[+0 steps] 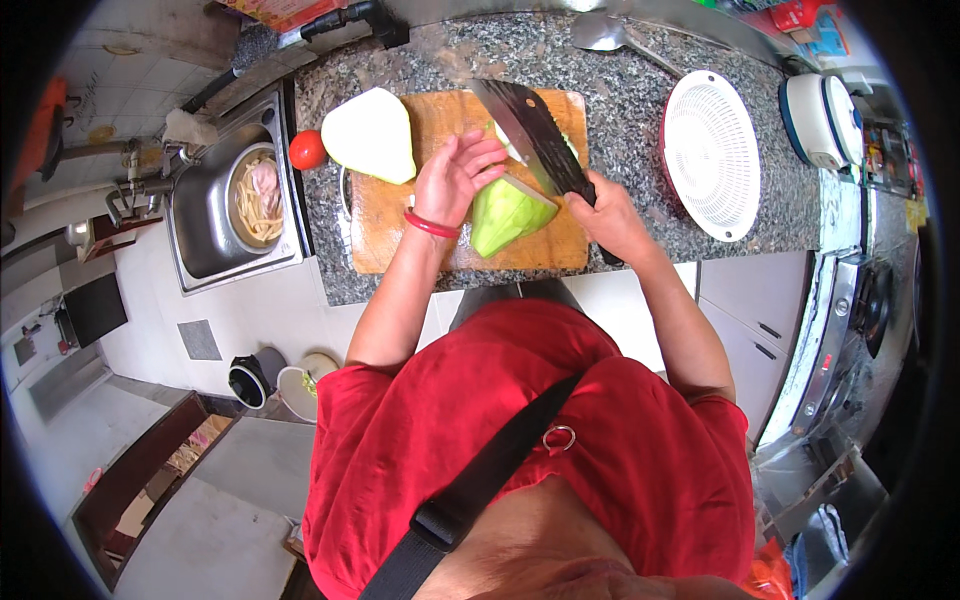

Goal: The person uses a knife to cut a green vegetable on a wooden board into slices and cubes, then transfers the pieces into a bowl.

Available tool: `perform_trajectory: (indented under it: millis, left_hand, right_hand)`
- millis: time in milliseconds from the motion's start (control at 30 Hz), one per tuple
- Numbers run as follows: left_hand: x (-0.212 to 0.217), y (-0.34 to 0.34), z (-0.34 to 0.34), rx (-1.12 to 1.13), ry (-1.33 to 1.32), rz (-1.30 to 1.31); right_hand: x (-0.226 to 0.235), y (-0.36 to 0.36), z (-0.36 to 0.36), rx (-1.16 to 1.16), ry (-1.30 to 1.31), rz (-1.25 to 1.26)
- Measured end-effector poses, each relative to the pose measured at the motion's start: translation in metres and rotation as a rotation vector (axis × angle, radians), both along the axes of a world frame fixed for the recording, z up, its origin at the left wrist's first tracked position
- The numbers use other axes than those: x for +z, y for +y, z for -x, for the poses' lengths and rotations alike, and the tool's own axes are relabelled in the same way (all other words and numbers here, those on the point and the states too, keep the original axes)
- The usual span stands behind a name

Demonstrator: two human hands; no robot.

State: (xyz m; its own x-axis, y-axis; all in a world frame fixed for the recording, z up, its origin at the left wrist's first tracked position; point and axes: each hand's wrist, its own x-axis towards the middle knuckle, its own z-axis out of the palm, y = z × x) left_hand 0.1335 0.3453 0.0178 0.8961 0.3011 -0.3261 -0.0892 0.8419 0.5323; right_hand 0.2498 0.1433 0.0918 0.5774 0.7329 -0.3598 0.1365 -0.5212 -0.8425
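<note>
The green piece (512, 218), probably a peeled gourd or similar, lies on the near part of the wooden chopping board (378, 242), its pale cut edge facing away from the person. Expected handling: firm, moderately light, and slick where wet flesh is exposed; the curved surface may let it rock. Recommended hold: grip the broad, rounded flank on the person's left, fingertips curled back from the cut edge.

From where I stand, the left hand (452, 188) is raised just beside that flank, fingers extended and slightly apart, pinching nothing; whether it touches the piece, I cannot tell. The right hand (612, 220) has its fingers wrapped around the handle of the cleaver (532, 138), whose blade slants over the board beyond the piece.

Outward: a large pale piece (368, 137) overlaps the board's far-left corner, beside a tomato (307, 150). A white colander (712, 155) stands to the right.
</note>
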Motion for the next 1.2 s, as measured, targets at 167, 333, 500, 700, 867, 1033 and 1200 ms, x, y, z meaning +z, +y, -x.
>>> perform_trajectory:
  millis: [167,333,500,700,867,1033,1200]
  left_hand:
    - [0.022,-0.002,-0.033,-0.190,-0.229,0.560]
    - [0.018,-0.009,-0.037,-0.149,-0.316,0.609]
    - [0.012,-0.010,-0.035,-0.166,-0.313,0.631]
    - [0.018,-0.007,-0.039,-0.165,-0.195,0.626]
    - [0.005,-0.001,-0.047,-0.169,-0.126,0.584]
    - [-0.008,0.003,-0.051,-0.235,-0.203,0.626]
    - [-0.015,0.012,-0.052,-0.236,-0.174,0.597]
  right_hand:
    - [0.007,0.013,0.005,-0.159,0.800,-0.200]
    - [-0.006,0.019,-0.003,-0.208,1.123,-0.229]
    - [-0.017,0.013,-0.007,-0.219,1.110,-0.171]
    - [-0.017,0.011,-0.008,-0.253,1.013,-0.159]
    - [-0.025,0.016,-0.013,-0.300,1.018,-0.209]
    - [-0.028,0.016,-0.026,-0.411,1.088,-0.289]
    - [-0.027,0.012,-0.029,-0.419,1.090,-0.313]
